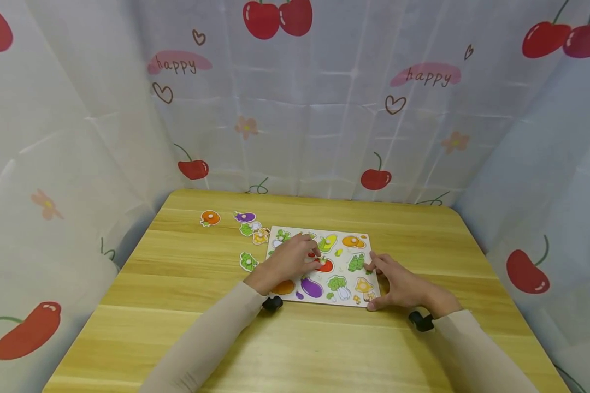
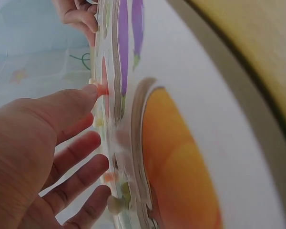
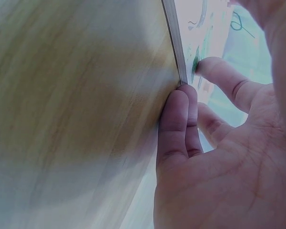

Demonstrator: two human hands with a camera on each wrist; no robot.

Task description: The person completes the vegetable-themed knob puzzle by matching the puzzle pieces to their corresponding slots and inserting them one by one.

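Observation:
A white vegetable puzzle board [image 1: 354, 299] lies on the table with several pictures on it. My left hand [image 1: 289, 257] reaches over its middle from the left. In the left wrist view, the left thumb [image 2: 69, 107] touches a small knob [image 2: 101, 89], the other fingers spread loosely beside it. A red tomato [image 1: 327, 266] shows at that thumb in the head view. At the board's right edge rests my right hand [image 1: 402, 284], thumb by the near corner. The right wrist view shows two fingertips [image 3: 175, 107] against the edge and another finger over the board's face, by a green spot.
Left of the board lie loose knobbed pieces: an orange pumpkin [image 1: 210, 218], a purple eggplant [image 1: 245, 217], a bok choy [image 1: 248, 228], a mushroom [image 1: 260, 236] and a green leafy piece [image 1: 248, 262]. A cherry-printed curtain [image 1: 300, 136] surrounds the wooden table [image 1: 324, 349].

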